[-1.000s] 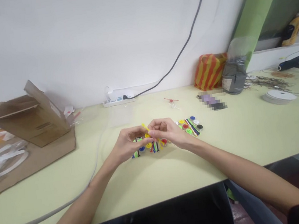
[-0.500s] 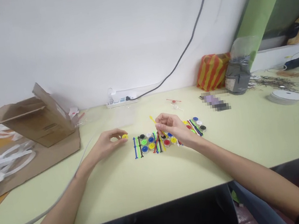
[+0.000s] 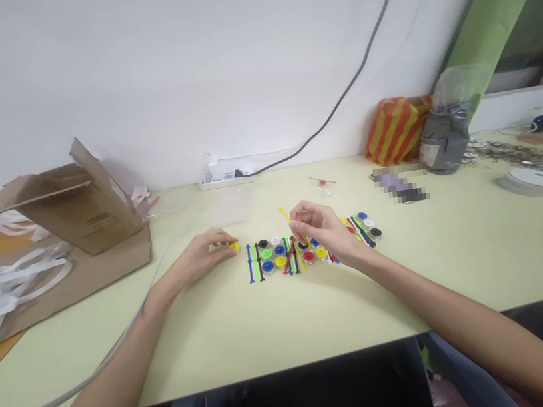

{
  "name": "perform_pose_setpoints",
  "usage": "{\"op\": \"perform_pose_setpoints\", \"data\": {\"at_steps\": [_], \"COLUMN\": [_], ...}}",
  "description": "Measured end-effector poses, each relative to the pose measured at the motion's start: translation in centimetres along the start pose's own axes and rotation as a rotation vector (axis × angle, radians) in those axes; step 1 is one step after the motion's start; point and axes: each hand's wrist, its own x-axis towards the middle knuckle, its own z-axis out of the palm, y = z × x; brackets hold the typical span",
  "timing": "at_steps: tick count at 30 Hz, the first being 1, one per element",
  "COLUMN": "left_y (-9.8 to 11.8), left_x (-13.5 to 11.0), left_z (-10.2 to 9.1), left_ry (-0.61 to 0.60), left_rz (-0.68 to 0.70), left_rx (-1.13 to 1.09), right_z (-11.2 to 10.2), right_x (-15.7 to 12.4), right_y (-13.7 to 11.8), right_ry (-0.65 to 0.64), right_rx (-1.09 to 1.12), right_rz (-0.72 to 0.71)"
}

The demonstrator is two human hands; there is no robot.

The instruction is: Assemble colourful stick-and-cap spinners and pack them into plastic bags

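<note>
My left hand (image 3: 208,253) rests at the left end of the layout, fingertips pinching a small yellow plastic disc (image 3: 234,248). My right hand (image 3: 319,228) holds a thin yellow plastic stick (image 3: 285,217) between its fingers, above the rows. Under and beside that hand lie rows of round plastic discs with coloured centres (image 3: 272,254), mixed with slim coloured sticks. A blue arrow-tipped stick (image 3: 250,263) lies at the left end of the rows. My right hand hides part of the layout.
A pale green table (image 3: 199,335) carries everything. A flattened cardboard box (image 3: 85,209) and white strips (image 3: 6,294) lie left. A power strip (image 3: 226,181) stands at the wall. Further right are a striped bag (image 3: 397,130), a grey bag (image 3: 445,142) and a white tape roll (image 3: 534,182).
Since the earliest frame, my hands have drawn apart, the left taking the yellow disc and the right the yellow stick. The view has drifted slightly, shifting the scene rightward.
</note>
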Motion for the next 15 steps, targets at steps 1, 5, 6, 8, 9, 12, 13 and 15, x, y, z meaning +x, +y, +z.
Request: {"op": "perform_pose_setpoints", "data": {"at_steps": [1,5,6,8,9,12,13,15], "left_y": [0.03,0.23,0.29,0.40,0.44,0.51,0.50,0.42], "left_x": [0.04,0.18,0.20,0.23,0.24,0.27,0.29,0.31], "left_z": [0.08,0.41,0.49,0.61,0.66,0.76,0.77,0.77], "left_ry": [0.011,0.015,0.012,0.009,0.007,0.002,0.001,-0.001], "left_rz": [0.005,0.037,0.044,0.050,0.051,0.054,0.054,0.051], "left_rx": [0.007,0.027,0.028,0.027,0.025,0.028,0.030,0.029], "right_z": [0.00,-0.02,-0.02,-0.01,0.00,0.05,0.06,0.06], "right_x": [-0.01,-0.02,-0.02,-0.04,-0.05,-0.10,-0.11,-0.12], "right_y": [0.01,0.14,0.18,0.24,0.26,0.30,0.29,0.25], "right_ry": [0.000,-0.011,-0.014,-0.017,-0.018,-0.015,-0.014,-0.007], "right_rx": [-0.003,-0.003,0.002,0.010,0.009,-0.005,-0.012,-0.027], "right_rz": [0.001,0.006,0.007,0.015,0.018,0.018,0.018,0.029]}}
